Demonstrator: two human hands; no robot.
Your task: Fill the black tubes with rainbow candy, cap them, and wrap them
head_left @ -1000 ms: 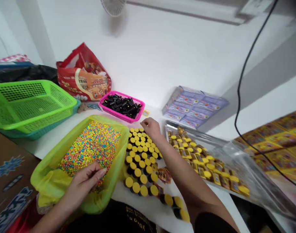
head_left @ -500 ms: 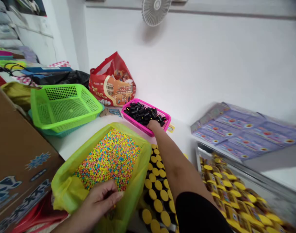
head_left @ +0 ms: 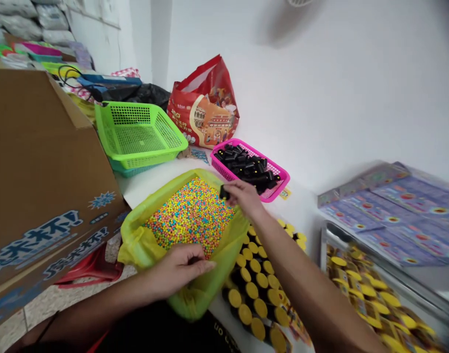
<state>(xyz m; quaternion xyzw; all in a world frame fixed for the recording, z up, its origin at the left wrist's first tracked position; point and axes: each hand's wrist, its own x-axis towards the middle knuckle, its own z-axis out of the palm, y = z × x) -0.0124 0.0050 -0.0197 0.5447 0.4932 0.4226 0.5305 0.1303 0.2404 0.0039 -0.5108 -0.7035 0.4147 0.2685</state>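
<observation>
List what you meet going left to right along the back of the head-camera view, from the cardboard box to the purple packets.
Cardboard box → lime-green plastic basket → red printed carrier bag → pink basket of black tubes → purple printed packets

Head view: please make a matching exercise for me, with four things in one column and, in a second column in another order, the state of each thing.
1. right hand
2. left hand
3. pink plastic basket
4. lime-green plastic basket

A. stacked on a teal plastic basket
B. pinches a black tube
C. holds a heap of black tubes
D. curled at the near side of a yellow-green plastic bag of coloured beads

Right pairs: 1-B, 2-D, 3-C, 4-A.
</observation>
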